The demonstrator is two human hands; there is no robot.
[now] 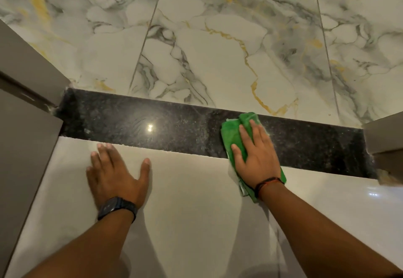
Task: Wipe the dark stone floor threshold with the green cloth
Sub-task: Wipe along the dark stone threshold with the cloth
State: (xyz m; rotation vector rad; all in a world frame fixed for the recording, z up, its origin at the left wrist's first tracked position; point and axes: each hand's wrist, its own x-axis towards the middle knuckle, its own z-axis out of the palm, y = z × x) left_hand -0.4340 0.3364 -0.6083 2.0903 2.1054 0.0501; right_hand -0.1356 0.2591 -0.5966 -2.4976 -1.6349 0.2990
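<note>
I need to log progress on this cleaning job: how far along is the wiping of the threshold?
Done: cannot say for sure; the dark speckled stone threshold shows faint streaks left of centre.
In hand: the right hand presses the crumpled green cloth flat on the strip's right part, while the left hand braces on the pale floor tile.
Left: the stretch to the right door frame looks dusty.

right hand (258, 158) flat on green cloth (234, 134), dark threshold (152, 125)

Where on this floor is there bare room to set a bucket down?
Bare: the veined marble tiles beyond the dark threshold, and the plain tile between the hands. Crowded: the threshold's right part, under the right hand and green cloth.
</note>
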